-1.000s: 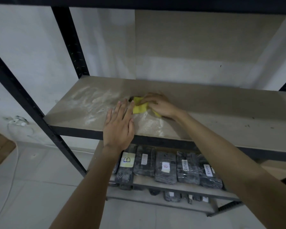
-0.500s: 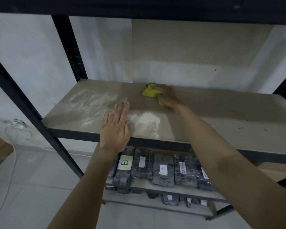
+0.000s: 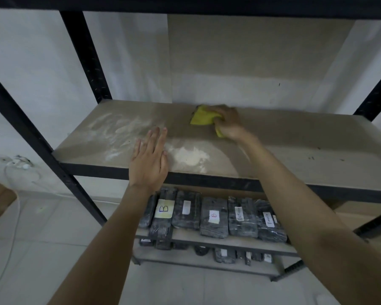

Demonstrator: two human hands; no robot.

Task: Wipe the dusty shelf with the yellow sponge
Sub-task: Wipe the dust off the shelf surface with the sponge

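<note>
The shelf (image 3: pixel 295 142) is a beige board in a black metal frame. White dust streaks (image 3: pixel 119 133) cover its left part, and a denser dust patch (image 3: pixel 189 156) lies near the front edge. My right hand (image 3: pixel 229 122) presses the yellow sponge (image 3: pixel 201 116) onto the board close to the back wall, its fingers closed over the sponge's right side. My left hand (image 3: pixel 150 159) lies flat on the front of the shelf, fingers apart, between the streaks and the patch, holding nothing.
Black uprights (image 3: pixel 84 56) frame the rack; an upper shelf edge (image 3: pixel 185 5) hangs overhead. Wrapped dark packages with labels (image 3: pixel 213 214) fill the lower shelf. A white cable (image 3: pixel 18 168) hangs on the wall at left. Small dark specks (image 3: pixel 317 150) dot the shelf's right part.
My right hand has slid the sponge from beside my left hand toward the back of the shelf, uncovering a dust patch near the front. The left hand has stayed put.
</note>
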